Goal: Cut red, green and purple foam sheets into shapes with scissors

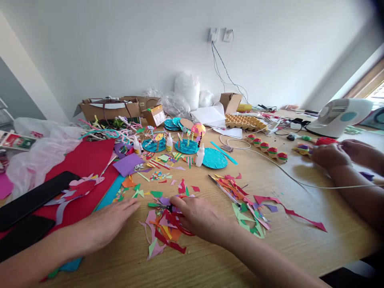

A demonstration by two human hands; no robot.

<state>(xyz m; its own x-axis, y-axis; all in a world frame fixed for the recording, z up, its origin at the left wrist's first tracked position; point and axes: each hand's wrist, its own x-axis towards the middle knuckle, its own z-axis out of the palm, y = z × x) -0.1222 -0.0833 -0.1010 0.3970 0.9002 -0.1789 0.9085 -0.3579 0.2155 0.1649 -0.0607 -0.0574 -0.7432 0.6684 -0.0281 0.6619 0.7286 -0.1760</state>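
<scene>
My right hand (199, 218) is closed on a pair of scissors with red handles (177, 223); the dark blades (163, 207) point left, low over a pile of coloured paper scraps (166, 232). Part of the handles is hidden under my fingers. My left hand (115, 220) rests beside the pile with its fingers stretched out, holding nothing. Small green and orange paper scraps (129, 184) lie just beyond its fingertips. To the right of my right hand, a pen (225, 191) lies across more paper strips and offcuts (255, 220).
Glue bottles (199, 155) stand near turquoise discs (215, 158) bearing small paper decorations. Red sheets (79, 168) and dark phone-like objects (33, 200) lie left. A white cable (285, 173) crosses the right side, where another person's hands (333, 155) work near painted egg-carton cups (272, 151). A fan (336, 118) stands behind.
</scene>
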